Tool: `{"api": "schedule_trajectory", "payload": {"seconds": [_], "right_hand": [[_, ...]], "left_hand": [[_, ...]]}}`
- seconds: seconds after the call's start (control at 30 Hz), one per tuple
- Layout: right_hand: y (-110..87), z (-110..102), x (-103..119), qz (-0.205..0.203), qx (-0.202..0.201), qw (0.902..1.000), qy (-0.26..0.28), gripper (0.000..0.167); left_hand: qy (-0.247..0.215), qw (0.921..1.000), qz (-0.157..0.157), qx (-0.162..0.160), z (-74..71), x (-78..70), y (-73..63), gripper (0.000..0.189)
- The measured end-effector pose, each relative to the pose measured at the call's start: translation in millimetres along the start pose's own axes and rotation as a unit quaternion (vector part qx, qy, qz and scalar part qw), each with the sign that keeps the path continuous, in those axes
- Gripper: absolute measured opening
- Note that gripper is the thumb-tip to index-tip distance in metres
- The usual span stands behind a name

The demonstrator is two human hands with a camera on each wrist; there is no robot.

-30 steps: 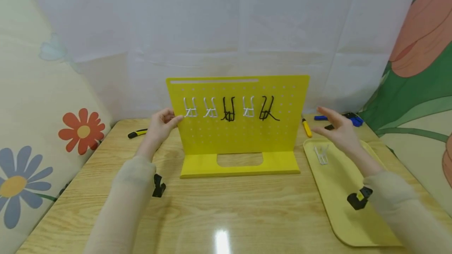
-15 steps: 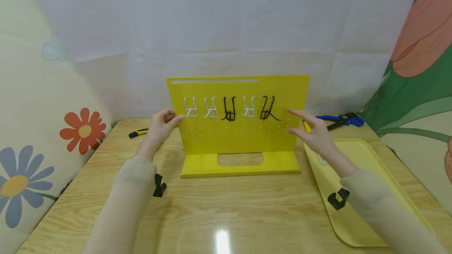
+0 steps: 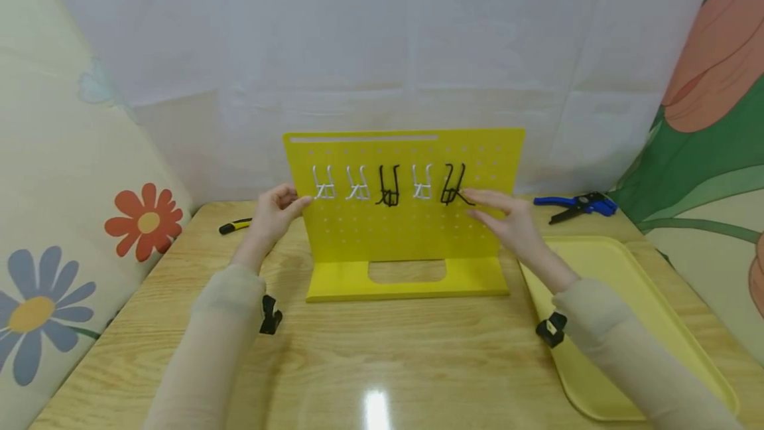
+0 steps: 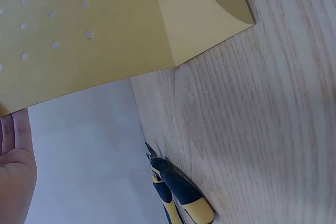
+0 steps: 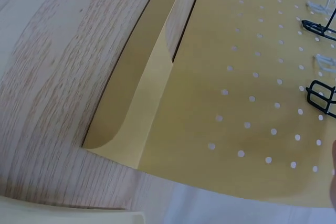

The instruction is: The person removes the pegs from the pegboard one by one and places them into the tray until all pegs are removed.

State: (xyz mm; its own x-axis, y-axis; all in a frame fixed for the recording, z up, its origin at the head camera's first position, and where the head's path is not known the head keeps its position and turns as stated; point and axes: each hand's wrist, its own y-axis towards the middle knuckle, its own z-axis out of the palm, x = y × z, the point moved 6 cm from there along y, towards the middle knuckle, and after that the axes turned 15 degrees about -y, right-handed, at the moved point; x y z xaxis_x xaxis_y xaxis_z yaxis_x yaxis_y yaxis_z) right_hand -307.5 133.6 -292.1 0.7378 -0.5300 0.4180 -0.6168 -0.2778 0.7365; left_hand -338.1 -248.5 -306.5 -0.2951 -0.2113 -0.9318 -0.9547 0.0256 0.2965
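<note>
Five wire hooks [image 3: 324, 190], three white and two black, are hanging in a row on a yellow pegboard [image 3: 412, 225] that is standing upright in the middle of the frame. At centre left, the left hand [image 3: 271, 214] is pinching the board's side edge. Right of centre, the right hand [image 3: 516, 223] is holding thumb and fingers narrowly apart at the rightmost black hook [image 3: 451, 195]; whether they are touching it, I cannot tell. That hook is probably light, stiff and smooth enough to slip, so its lower frame seems the best hold. The thin board is looking rigid yet easy to tip, its edges giving the safest grip. Under everything, a wood-grain surface [image 3: 358, 350] is carrying a yellow tray [image 3: 597, 261] at right, blue-handled cutters [image 3: 587, 203] behind it, and a yellow-and-black tool [image 3: 235, 225] at left. White cloth [image 3: 334, 32] is covering the back; flower-printed fabric [image 3: 148, 221] is flanking both sides.
</note>
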Motion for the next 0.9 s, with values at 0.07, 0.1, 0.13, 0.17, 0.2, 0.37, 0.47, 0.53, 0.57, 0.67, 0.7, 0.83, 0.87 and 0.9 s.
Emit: {"api": "schedule_trajectory", "payload": {"seconds": [0.07,0.1,0.13,0.17,0.2,0.37,0.47,0.53,0.57,0.67,0.7,0.83,0.87,0.9], "right_hand": [[1.4,0.7,1.3,-0.002,-0.004,1.0000,0.000,0.027],[2.2,0.9,2.3,-0.002,-0.005,1.0000,0.003,0.026],[2.9,1.0,3.3,-0.003,-0.007,1.0000,0.003,0.025],[3.7,1.1,4.1,-0.003,-0.008,1.0000,0.004,0.024],[4.5,1.2,5.0,-0.004,-0.009,0.9999,0.005,0.023],[8.4,1.6,11.6,-0.029,-0.016,0.9994,0.008,0.020],[10.7,2.4,15.8,-0.058,-0.019,0.9981,0.007,0.019],[12.0,3.1,18.9,-0.077,-0.020,0.9968,0.003,0.018],[12.6,3.4,20.1,-0.084,-0.020,0.9963,-0.003,0.019],[14.4,4.3,23.8,-0.101,-0.018,0.9945,-0.023,0.020],[15.2,4.7,25.0,-0.104,-0.017,0.9940,-0.028,0.021],[18.0,6.1,29.3,-0.111,-0.009,0.9926,-0.049,0.019],[18.5,6.6,30.3,-0.111,-0.006,0.9923,-0.055,0.019],[19.0,7.1,31.0,-0.110,-0.003,0.9921,-0.060,0.018]], "left_hand": [[0.001,1.0000,-0.001,0.000,0.0,-0.1,0.3,0.025],[0.002,1.0000,0.000,-0.001,0.0,-0.2,0.4,0.025],[0.004,1.0000,0.000,-0.001,-0.2,-0.1,0.5,0.024],[0.004,1.0000,0.001,-0.001,-0.3,-0.2,0.6,0.024],[0.004,1.0000,0.002,-0.002,-0.4,-0.3,0.5,0.023],[-0.001,1.0000,0.000,-0.004,-0.1,-0.5,-0.1,0.022],[-0.004,1.0000,-0.004,-0.005,0.3,-1.0,-0.5,0.023],[-0.004,1.0000,-0.005,-0.004,0.3,-0.9,-0.6,0.024],[-0.004,1.0000,-0.005,-0.004,0.3,-0.9,-0.6,0.024],[-0.006,1.0000,-0.005,-0.002,0.3,0.0,-0.3,0.025],[-0.007,1.0000,-0.004,-0.001,0.1,0.5,0.0,0.025],[-0.013,0.9999,-0.006,0.000,-0.4,2.1,1.0,0.025],[-0.013,0.9999,-0.006,0.000,-0.4,2.3,1.2,0.025],[-0.014,0.9999,-0.007,0.000,-0.4,2.4,1.2,0.025]]}}
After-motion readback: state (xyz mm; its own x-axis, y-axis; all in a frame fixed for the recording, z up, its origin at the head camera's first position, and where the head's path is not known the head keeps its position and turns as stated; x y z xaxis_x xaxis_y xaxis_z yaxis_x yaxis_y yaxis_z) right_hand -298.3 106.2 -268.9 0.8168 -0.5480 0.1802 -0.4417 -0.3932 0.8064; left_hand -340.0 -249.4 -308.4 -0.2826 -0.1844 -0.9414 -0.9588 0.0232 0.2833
